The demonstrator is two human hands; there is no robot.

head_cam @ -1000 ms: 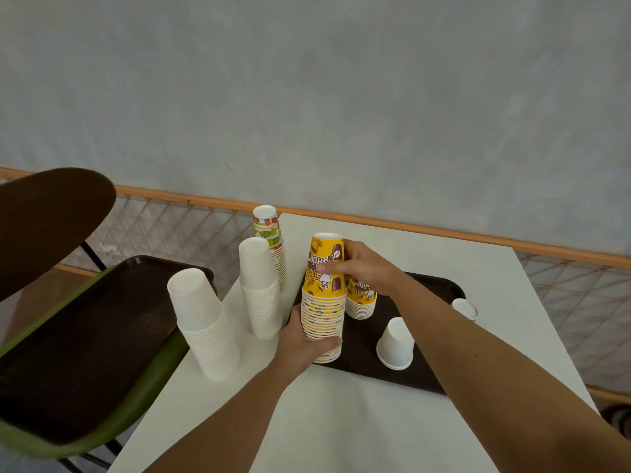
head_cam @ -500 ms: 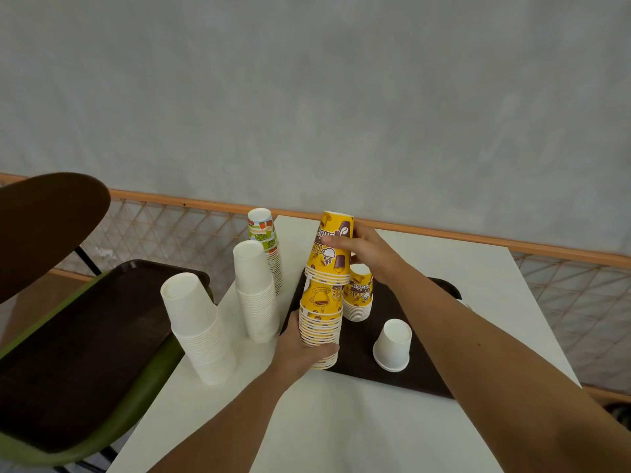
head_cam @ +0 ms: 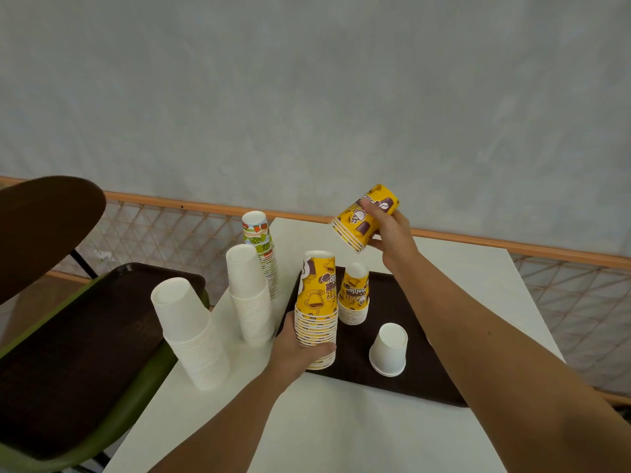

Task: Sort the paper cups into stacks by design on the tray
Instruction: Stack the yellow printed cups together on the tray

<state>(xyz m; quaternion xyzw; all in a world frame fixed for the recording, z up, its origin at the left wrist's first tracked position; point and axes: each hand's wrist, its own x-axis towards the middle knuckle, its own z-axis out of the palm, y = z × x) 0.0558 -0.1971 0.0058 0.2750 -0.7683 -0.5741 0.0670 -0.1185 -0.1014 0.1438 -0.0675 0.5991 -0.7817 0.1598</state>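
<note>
A tall stack of yellow printed cups stands upside down at the left end of the dark brown tray; my left hand grips its lower part. My right hand holds a few nested yellow cups tilted in the air above the tray's far edge. A shorter yellow stack stands behind the tall one. A small white cup stack sits mid-tray.
On the white table left of the tray stand two white cup stacks and a green-and-orange patterned stack. A second brown tray lies on a green chair at left. A mesh railing runs behind.
My right hand lifted a few yellow cups off the tall stack and carried them up and to the right. My left hand kept hold of the stack's base.
</note>
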